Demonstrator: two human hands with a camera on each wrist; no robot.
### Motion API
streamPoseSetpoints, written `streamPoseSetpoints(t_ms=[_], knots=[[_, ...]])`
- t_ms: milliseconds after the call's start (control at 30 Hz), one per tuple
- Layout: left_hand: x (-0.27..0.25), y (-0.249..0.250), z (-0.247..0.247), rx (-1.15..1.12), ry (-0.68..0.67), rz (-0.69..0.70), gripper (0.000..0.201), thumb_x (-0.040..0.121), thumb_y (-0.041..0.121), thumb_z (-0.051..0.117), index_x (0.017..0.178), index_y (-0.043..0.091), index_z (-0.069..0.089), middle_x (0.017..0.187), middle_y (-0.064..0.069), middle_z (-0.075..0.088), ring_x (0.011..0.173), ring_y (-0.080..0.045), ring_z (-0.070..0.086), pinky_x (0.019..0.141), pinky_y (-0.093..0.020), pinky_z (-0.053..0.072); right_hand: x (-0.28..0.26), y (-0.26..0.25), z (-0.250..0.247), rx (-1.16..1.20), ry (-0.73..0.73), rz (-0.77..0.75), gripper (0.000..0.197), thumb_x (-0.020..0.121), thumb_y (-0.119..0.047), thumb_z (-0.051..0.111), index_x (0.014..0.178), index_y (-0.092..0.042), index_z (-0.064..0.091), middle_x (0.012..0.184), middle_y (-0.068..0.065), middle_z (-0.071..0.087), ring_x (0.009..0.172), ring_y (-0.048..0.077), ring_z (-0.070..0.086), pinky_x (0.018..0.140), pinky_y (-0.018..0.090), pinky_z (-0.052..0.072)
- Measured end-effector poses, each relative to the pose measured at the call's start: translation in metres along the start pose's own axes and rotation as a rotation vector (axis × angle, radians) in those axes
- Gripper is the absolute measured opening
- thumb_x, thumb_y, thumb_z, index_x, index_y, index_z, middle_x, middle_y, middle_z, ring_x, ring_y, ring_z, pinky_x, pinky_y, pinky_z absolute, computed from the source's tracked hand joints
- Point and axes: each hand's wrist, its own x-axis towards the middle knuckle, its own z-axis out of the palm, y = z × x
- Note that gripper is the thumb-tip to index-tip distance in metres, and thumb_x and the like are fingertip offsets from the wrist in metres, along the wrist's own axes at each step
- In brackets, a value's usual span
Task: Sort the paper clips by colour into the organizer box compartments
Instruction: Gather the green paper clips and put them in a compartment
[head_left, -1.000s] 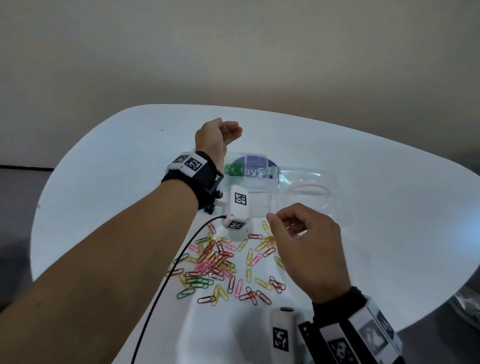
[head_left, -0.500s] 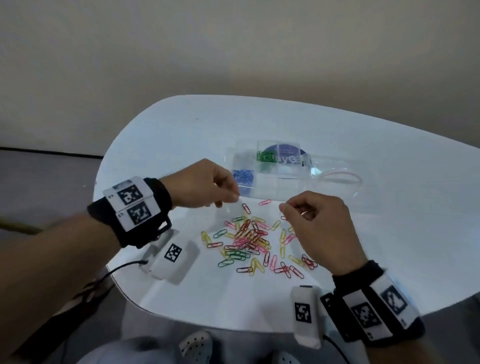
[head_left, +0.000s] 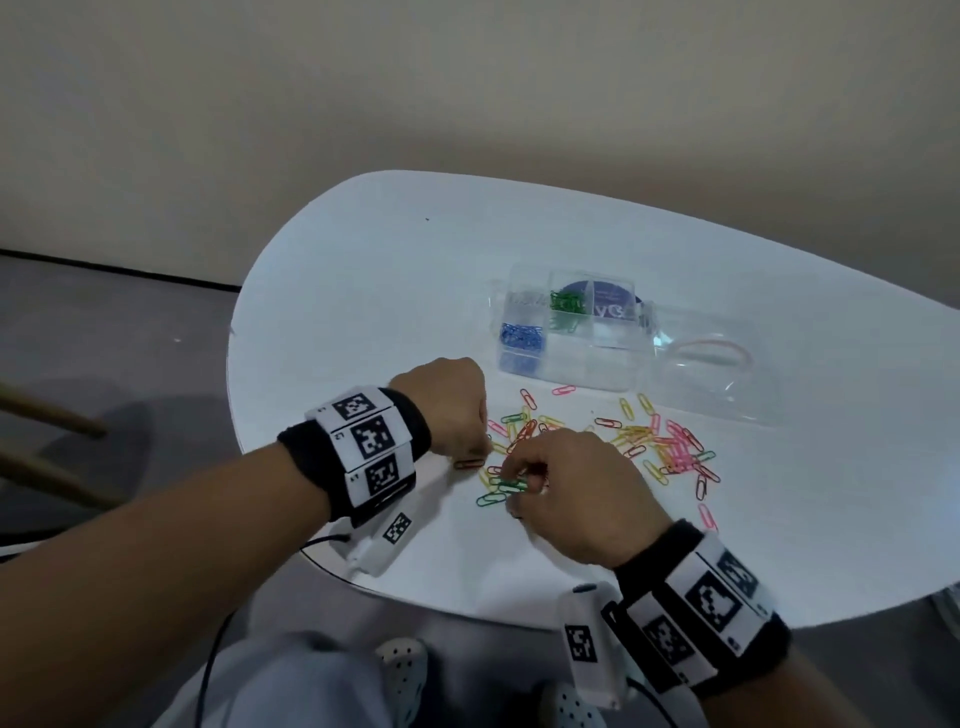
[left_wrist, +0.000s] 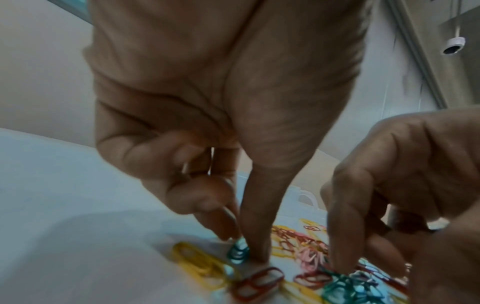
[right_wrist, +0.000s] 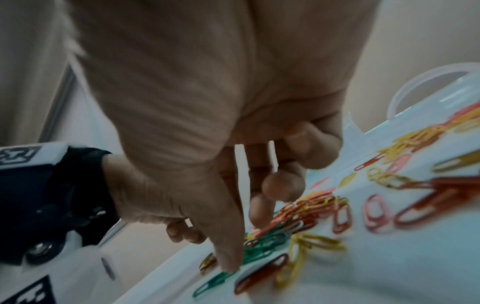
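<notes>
Loose paper clips (head_left: 649, 441) in red, pink, yellow and green lie scattered on the white table (head_left: 363, 291). Behind them stands the clear organizer box (head_left: 597, 364), with blue clips (head_left: 521, 338) in one compartment and green clips (head_left: 566, 309) in another. My left hand (head_left: 485, 441) is down at the pile's left edge. It pinches a green clip (left_wrist: 237, 252) between thumb and forefinger, beside a red clip (left_wrist: 257, 281). My right hand (head_left: 511, 488) is close beside it, thumb and forefinger closing on green clips (right_wrist: 262, 244) that lie on the table.
The box's clear lid (head_left: 727, 395) lies open to the right with a red rubber band (head_left: 711, 348) on it. The table's near edge (head_left: 467, 608) runs just below my wrists. A cable (head_left: 218, 639) hangs from my left wrist.
My left hand came back from over the box and dropped to the left side of the pile. My right hand moved left and down onto the green clips.
</notes>
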Motion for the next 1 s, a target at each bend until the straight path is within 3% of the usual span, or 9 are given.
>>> streamPoseSetpoints(t_ms=[233,367,433,500,633,767,867,933,1000], knots=[[0.005,0.003,-0.001,0.029,-0.082,0.014,0.019,0.08,0.026,0.074,0.089,0.009,0.073,0.088,-0.005,0.073,0.087,-0.022,0.068,0.075,-0.034,0.056,0.01,-0.006,-0.001,-0.181,-0.042,-0.015,0.021,0.082,-0.025,0.065,0.101,-0.033,0.07,0.104,-0.008,0.067,0.098,0.021,0.062,0.071,0.028,0.04],[0.001,0.004,-0.003,-0.03,-0.069,0.014,0.01,0.08,0.02,0.07,0.078,0.011,0.073,0.083,-0.003,0.073,0.081,-0.02,0.068,0.067,-0.031,0.054,0.012,-0.011,-0.003,-0.292,-0.064,-0.078,0.014,0.084,-0.02,0.06,0.092,-0.025,0.069,0.099,-0.002,0.067,0.09,0.026,0.063,0.071,0.03,0.045],[-0.003,0.002,-0.007,-0.118,0.0,0.026,0.009,0.079,0.018,0.072,0.071,0.016,0.069,0.073,0.004,0.069,0.072,-0.013,0.064,0.061,-0.025,0.05,0.012,-0.013,-0.004,-0.358,-0.079,-0.125,0.012,0.085,-0.019,0.056,0.093,-0.018,0.066,0.099,0.002,0.067,0.088,0.028,0.062,0.072,0.032,0.048],[-0.008,-0.003,-0.012,-0.274,0.047,0.032,0.009,0.08,0.016,0.075,0.077,0.02,0.068,0.07,0.006,0.07,0.07,-0.011,0.064,0.063,-0.024,0.05,0.013,-0.014,-0.005,-0.391,-0.094,-0.165,0.011,0.086,-0.021,0.055,0.092,-0.016,0.061,0.099,0.004,0.066,0.087,0.028,0.061,0.069,0.032,0.044],[-0.023,-0.011,-0.013,-0.606,-0.036,-0.033,0.013,0.087,0.001,0.061,0.092,0.01,0.07,0.072,-0.006,0.071,0.068,-0.017,0.071,0.07,-0.028,0.059,0.018,-0.01,-0.011,-0.395,-0.098,-0.162,0.012,0.085,-0.025,0.054,0.09,-0.016,0.06,0.097,0.005,0.065,0.088,0.029,0.062,0.071,0.034,0.045],[-0.039,-0.007,-0.006,-0.813,-0.186,-0.107,0.024,0.09,-0.003,0.043,0.077,0.004,0.062,0.07,-0.013,0.063,0.056,-0.017,0.059,0.052,-0.023,0.048,0.022,0.007,-0.018,-0.193,-0.071,-0.069,0.011,0.087,-0.024,0.053,0.082,-0.023,0.063,0.088,-0.003,0.066,0.085,0.023,0.061,0.072,0.033,0.048],[-0.043,-0.003,0.001,-0.936,-0.252,-0.169,0.019,0.088,0.005,0.048,0.071,0.006,0.058,0.065,-0.006,0.052,0.051,-0.015,0.042,0.048,-0.024,0.034,0.018,0.021,-0.024,0.131,-0.014,0.01,0.012,0.087,-0.022,0.063,0.077,-0.022,0.068,0.078,-0.009,0.068,0.068,0.003,0.06,0.066,0.024,0.046],[-0.045,-0.003,0.007,-0.758,-0.24,-0.079,0.015,0.087,0.009,0.059,0.072,0.011,0.063,0.058,0.005,0.05,0.049,-0.01,0.036,0.048,-0.02,0.029,0.011,0.027,-0.026,0.302,0.068,0.049,0.009,0.087,-0.018,0.067,0.079,-0.019,0.072,0.065,-0.015,0.064,0.052,-0.003,0.054,0.054,0.009,0.037],[-0.049,-0.001,0.01,-0.382,-0.205,0.091,0.004,0.083,0.017,0.071,0.08,0.019,0.072,0.05,0.014,0.048,0.045,-0.002,0.039,0.049,-0.016,0.031,0.002,0.031,-0.027,0.412,0.125,0.086,0.008,0.087,-0.016,0.069,0.081,-0.014,0.073,0.049,-0.022,0.057,0.042,-0.004,0.049,0.047,0.007,0.036]])
